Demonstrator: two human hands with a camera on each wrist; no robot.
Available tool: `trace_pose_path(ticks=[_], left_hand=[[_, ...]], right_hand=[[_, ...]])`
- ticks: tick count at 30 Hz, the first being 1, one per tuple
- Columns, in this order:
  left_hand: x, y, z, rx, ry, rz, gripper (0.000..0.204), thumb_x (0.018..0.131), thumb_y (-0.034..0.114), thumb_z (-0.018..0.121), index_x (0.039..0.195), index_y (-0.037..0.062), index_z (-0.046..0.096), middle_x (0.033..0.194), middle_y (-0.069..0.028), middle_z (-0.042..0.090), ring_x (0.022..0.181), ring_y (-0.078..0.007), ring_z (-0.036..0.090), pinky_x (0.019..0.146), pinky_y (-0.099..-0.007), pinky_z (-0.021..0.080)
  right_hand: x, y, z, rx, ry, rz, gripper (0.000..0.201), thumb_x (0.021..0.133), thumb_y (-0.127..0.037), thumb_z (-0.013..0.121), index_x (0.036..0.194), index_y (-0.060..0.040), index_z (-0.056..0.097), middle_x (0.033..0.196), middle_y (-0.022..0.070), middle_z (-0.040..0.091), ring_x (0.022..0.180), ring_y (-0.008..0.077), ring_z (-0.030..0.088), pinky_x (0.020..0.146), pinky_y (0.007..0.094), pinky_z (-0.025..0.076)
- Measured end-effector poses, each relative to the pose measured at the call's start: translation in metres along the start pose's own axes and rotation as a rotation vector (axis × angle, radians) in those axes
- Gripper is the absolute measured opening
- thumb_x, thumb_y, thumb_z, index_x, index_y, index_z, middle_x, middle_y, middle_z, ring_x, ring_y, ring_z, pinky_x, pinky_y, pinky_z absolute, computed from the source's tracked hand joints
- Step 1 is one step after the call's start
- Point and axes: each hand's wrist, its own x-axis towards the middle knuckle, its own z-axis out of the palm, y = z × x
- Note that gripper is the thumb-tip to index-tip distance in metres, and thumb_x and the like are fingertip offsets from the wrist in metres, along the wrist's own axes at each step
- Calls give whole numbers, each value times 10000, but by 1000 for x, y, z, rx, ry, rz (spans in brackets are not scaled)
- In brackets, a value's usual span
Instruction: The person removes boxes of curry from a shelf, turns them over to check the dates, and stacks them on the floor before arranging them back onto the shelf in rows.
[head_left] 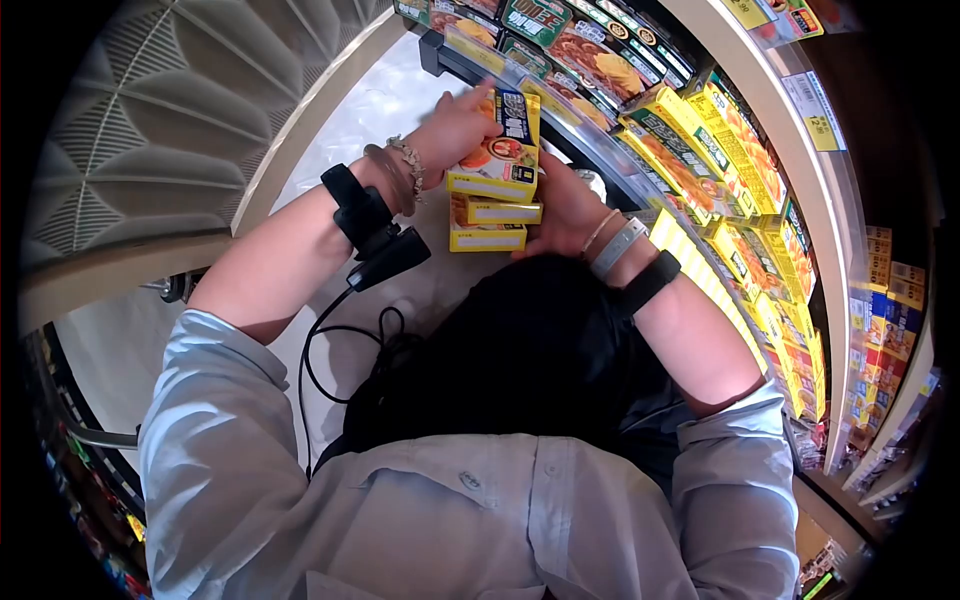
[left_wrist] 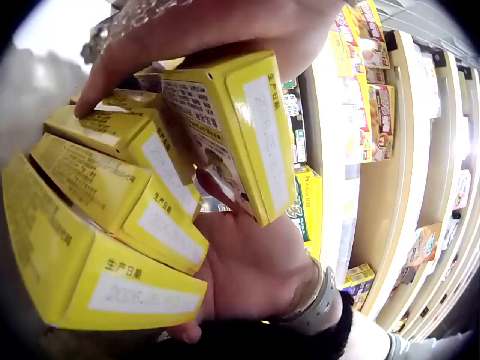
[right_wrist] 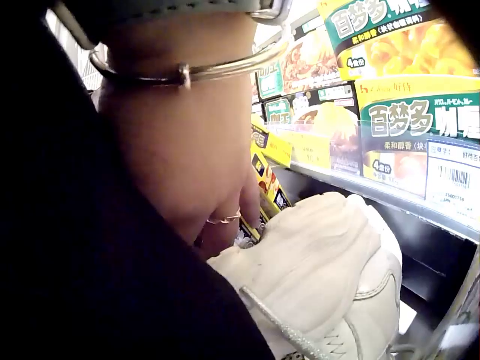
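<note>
My left hand [head_left: 455, 138] grips the top yellow curry box [head_left: 512, 150] of a small stack, its fingers over the upper face. In the left wrist view this box [left_wrist: 247, 142] stands at an angle to several other yellow curry boxes [left_wrist: 112, 277], which fan out at the left with white date panels facing the camera. My right hand [head_left: 572, 205] holds the stack from the right side and below, its palm showing behind the boxes. In the right wrist view the right hand [right_wrist: 180, 165] hides most of what it holds; a yellow box edge [right_wrist: 271, 184] shows past its fingers.
A curved shelf [head_left: 620, 180] at the right carries yellow curry boxes [head_left: 740, 140] and dark boxes [head_left: 570, 45]. Price tags [right_wrist: 454, 176] line its edge. A white shoe [right_wrist: 322, 262] is close by the right hand. A black cable [head_left: 312, 370] hangs from the left wrist camera.
</note>
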Motion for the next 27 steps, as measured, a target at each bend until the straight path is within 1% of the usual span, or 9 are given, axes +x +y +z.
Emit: trace_pose_path(ticks=[2,5,8,11,12,15,22,24,27], left_hand=[[-2,7,2,63,-60,-10,454,804,163,515,1224,5,444,845,-57,566,788,-102,545,661,-230,451],[0,23,-12,397,-271,-94,251,860,194,443,1030,42,546,834,-1,560,699,-32,511,654,-183,422],[-1,34,-15,453,-285,-158,188,848,226,456,821,73,563,717,39,535,660,-10,485,590,-165,390],[18,40,-29,277,-312,-225,225,842,270,461,819,83,582,714,38,540,623,-20,480,563,-161,384],[19,36,-29,117,-125,-223,251,837,312,464,821,92,585,711,48,535,580,-29,465,499,-171,374],[17,46,-51,-20,-287,-267,280,825,335,486,851,73,581,694,2,535,559,-86,481,423,-182,346],[33,35,-71,-96,-266,-377,243,837,283,474,893,67,570,669,-29,512,527,-107,462,391,-177,309],[29,30,-71,-169,-182,-500,213,846,231,453,880,50,560,644,-33,495,522,-108,453,361,-177,304],[21,26,-72,-388,-24,-452,184,842,193,449,854,39,549,615,-32,475,481,-108,427,333,-175,290]], right_hand=[[0,0,1,8,3,0,603,860,-584,159,1193,-184,463,1177,110,511,1095,357,459,854,595,330],[-1,1,2,12,0,-21,588,868,-570,164,1194,-180,462,1173,99,515,1087,340,471,854,586,336],[-2,0,2,10,-12,-35,565,875,-563,187,1216,-189,438,1182,81,510,1065,315,489,821,560,372],[2,0,-3,-4,-37,-21,534,884,-542,223,1232,-189,419,1176,65,513,1026,285,514,776,514,424],[3,-1,-6,-15,-54,-22,513,891,-521,239,1225,-178,424,1160,58,524,1005,268,526,765,487,441],[-1,-3,-8,0,-43,-118,459,903,-455,295,1214,-143,425,1131,55,540,950,233,558,721,407,481],[-3,-10,-5,48,-38,-122,415,904,-363,359,1231,-111,402,1186,97,506,1036,271,527,787,437,455],[-6,-9,0,51,17,-170,420,908,-360,352,1234,-101,402,1176,98,514,1037,276,527,803,463,448],[-7,-9,2,30,55,-176,430,910,-363,350,1238,-90,399,1178,100,512,1043,280,523,807,471,447]])
